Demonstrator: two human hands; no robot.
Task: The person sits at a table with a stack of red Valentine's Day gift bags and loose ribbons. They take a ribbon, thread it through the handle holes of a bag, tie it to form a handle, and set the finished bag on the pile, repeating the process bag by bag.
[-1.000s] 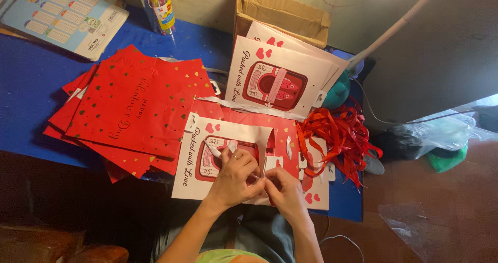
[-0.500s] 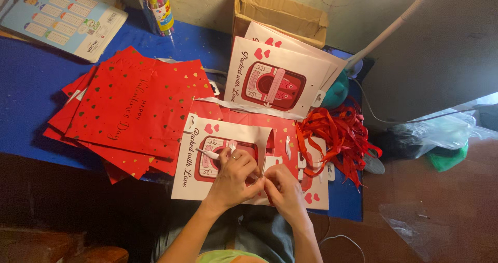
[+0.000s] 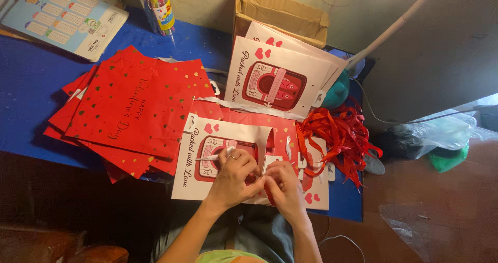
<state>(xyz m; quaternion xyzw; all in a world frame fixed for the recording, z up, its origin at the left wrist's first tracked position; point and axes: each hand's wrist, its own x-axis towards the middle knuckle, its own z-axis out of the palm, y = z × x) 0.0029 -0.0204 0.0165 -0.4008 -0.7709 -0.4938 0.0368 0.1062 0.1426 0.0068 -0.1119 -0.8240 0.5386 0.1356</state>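
Head view: blue table [image 3: 31,102] fills the left and centre. Red bags [image 3: 129,107] fan across centre left; a cardboard box [image 3: 282,14] sits top centre, red ribbons [image 3: 345,136] right of centre. A white bag [image 3: 199,174] lies low in the middle. Left hand [image 3: 236,177] and right hand [image 3: 282,187] meet over it, fingertips pinched on something small; what exactly, I cannot tell.

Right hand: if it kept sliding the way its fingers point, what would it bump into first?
Most likely the left hand: the right hand points up-left, fingertips already meeting over the white paper bag.
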